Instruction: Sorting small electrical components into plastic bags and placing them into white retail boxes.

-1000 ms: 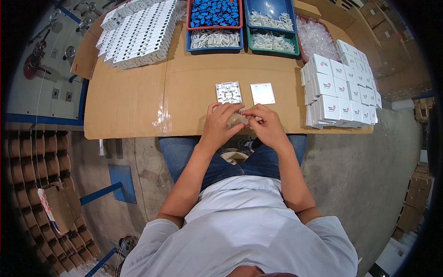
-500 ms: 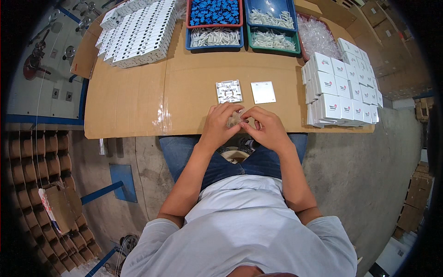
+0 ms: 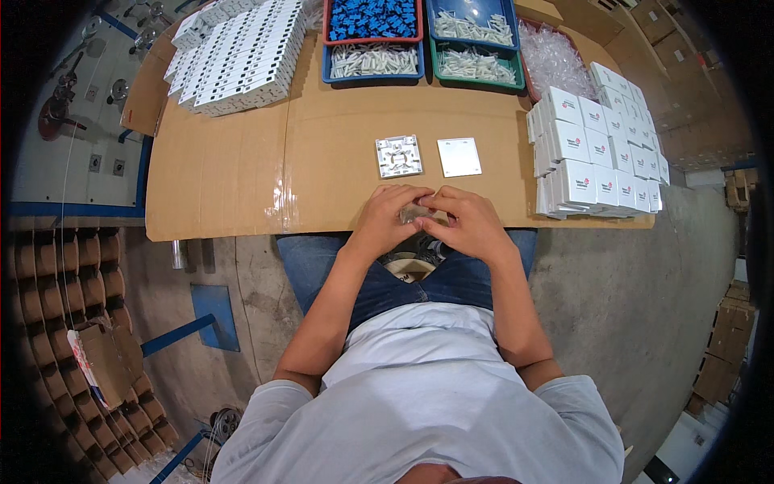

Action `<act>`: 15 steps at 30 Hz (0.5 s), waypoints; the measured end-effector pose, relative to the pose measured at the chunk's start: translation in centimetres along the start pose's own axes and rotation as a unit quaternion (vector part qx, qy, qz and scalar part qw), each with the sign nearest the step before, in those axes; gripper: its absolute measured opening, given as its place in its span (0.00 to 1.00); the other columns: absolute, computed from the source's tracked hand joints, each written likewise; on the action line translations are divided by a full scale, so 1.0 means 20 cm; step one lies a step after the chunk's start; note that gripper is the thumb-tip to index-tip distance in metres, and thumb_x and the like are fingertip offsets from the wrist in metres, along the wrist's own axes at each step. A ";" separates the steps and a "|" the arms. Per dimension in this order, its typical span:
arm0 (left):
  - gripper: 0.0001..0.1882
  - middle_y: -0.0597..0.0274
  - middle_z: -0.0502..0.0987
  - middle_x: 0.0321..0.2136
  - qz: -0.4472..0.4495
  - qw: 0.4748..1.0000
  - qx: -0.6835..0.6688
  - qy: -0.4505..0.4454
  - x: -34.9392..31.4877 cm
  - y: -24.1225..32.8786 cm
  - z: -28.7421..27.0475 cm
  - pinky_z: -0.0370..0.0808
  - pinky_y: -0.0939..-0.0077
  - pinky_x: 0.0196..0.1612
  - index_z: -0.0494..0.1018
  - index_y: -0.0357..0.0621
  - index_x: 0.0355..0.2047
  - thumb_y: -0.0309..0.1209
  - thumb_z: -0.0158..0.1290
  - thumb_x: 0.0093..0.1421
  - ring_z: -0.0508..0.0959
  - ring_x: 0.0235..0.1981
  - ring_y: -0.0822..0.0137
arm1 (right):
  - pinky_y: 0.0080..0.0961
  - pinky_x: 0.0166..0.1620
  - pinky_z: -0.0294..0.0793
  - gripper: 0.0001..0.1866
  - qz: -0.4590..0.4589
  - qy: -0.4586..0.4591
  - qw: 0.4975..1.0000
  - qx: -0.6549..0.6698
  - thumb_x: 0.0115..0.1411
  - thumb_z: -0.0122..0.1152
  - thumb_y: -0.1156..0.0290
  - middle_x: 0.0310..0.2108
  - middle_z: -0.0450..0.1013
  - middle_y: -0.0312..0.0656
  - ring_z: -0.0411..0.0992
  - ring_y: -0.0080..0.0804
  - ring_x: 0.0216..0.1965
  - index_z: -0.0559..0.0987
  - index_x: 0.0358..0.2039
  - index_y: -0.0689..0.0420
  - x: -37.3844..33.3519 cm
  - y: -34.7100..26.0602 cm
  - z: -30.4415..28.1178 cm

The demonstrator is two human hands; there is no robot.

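Close to the table's near edge, my left hand [image 3: 389, 216] and my right hand [image 3: 462, 219] meet, fingers curled and thumbs inward. Between them they grip a small clear plastic bag [image 3: 413, 213]; the fingers cover most of it, and I cannot make out any contents. Just beyond my left hand lies a white square plastic housing [image 3: 399, 156], its moulded inside facing up. A flat white square cover [image 3: 459, 157] rests to its right, apart from it.
Cardboard covers the table [image 3: 218, 173]. Rows of white units [image 3: 246, 64] stand far left. At the back are trays of blue pieces [image 3: 372, 19] and white pieces [image 3: 375, 60], plus a bin of clear bags [image 3: 552, 56]. White boxes [image 3: 592, 161] are stacked at right.
My hands have come closer together around the plastic bag, the right fingers now reaching over to the left ones. The housing and cover stay where they were.
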State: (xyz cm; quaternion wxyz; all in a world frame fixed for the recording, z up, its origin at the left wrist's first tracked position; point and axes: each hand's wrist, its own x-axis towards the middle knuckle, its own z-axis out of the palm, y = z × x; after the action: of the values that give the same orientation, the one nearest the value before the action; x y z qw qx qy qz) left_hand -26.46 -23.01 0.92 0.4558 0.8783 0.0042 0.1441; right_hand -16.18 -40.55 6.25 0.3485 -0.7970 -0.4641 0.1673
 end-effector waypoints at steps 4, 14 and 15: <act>0.22 0.60 0.82 0.45 -0.078 0.993 -0.088 0.003 0.00 -0.01 0.01 0.72 0.66 0.54 0.79 0.44 0.48 0.28 0.66 0.52 0.79 0.48 0.59 | 0.24 0.31 0.71 0.17 -0.004 0.040 0.998 0.049 0.60 0.67 0.62 0.35 0.78 0.39 0.73 0.29 0.28 0.83 0.45 0.57 0.02 -0.03 0.00; 0.28 0.55 0.80 0.51 -0.061 0.894 -0.416 0.152 0.02 0.23 -0.03 0.69 0.70 0.62 0.71 0.37 0.57 0.22 0.65 0.56 0.76 0.56 0.65 | 0.25 0.36 0.81 0.17 0.222 0.027 0.696 0.683 0.71 0.55 0.63 0.45 0.78 0.40 0.77 0.26 0.37 0.76 0.55 0.59 0.00 0.06 0.16; 0.28 0.54 0.79 0.52 -0.049 0.903 -0.399 0.150 0.02 0.26 -0.04 0.68 0.69 0.62 0.71 0.36 0.57 0.22 0.65 0.55 0.76 0.57 0.65 | 0.27 0.39 0.83 0.16 0.209 0.011 0.658 0.723 0.71 0.55 0.63 0.45 0.77 0.40 0.77 0.27 0.39 0.76 0.52 0.59 0.00 0.02 0.15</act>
State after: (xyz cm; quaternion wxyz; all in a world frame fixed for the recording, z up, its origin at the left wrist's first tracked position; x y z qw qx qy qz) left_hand -26.85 -25.34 5.63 0.7685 0.5897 0.0578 0.2415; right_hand -17.71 -39.58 3.86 0.7756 -0.3711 -0.0137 0.5104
